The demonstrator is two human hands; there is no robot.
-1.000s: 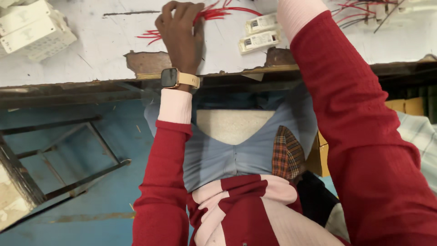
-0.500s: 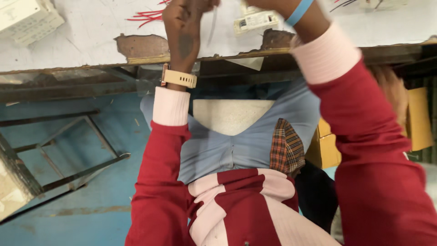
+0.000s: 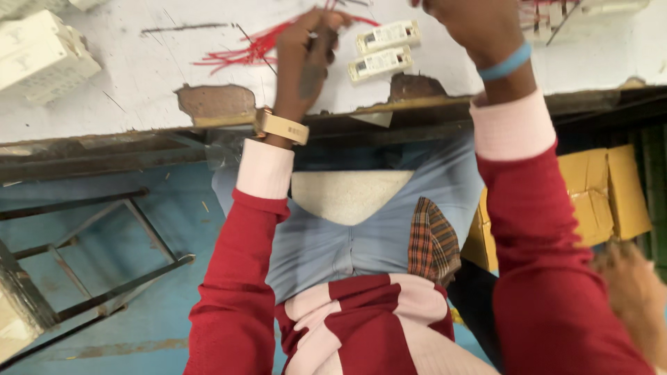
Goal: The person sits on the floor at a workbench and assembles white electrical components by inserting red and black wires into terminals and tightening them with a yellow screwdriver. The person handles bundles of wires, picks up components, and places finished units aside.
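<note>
Red wires (image 3: pixel 253 50) lie fanned on the white bench (image 3: pixel 139 90), with the left hand (image 3: pixel 309 59) resting at their right end.

The left hand's fingers (image 3: pixel 321 29) are curled narrow around something thin and dark, perhaps a wire end or a small tool; the blur makes it hard to say which. Just right of that hand sit two small white rectangular modules (image 3: pixel 385 48), side by side on the bench. The right hand (image 3: pixel 479 24) is raised near the top edge, its fingers cut off by the frame, so I cannot tell whether they are wide or holding anything. A tan wristwatch (image 3: pixel 281 127) sits on the left wrist, a blue band (image 3: pixel 505 64) on the right. White boxes (image 3: pixel 42 52) stand at the bench's far left, partly cropped. More red wires at the top right are only partly in view.
</note>
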